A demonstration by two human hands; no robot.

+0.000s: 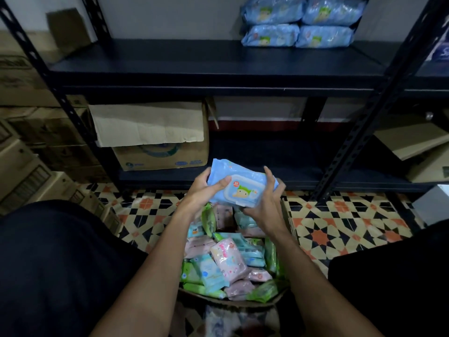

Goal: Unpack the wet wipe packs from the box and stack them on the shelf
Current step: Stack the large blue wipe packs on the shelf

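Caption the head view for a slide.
Left hand and right hand hold a blue wet wipe pack above the box, four matching packs on the shelf.

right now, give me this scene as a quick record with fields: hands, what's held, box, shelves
left hand: grips the left end of the blue pack, thumb on top
right hand: grips the same pack's right end
blue pack: lidded, held above the box
box: open on the tiled floor, holds mixed packs in pink, green and blue
upper shelf: four shelved packs, blue, stacked two by two at its right
lower shelf: open cardboard carton at its left
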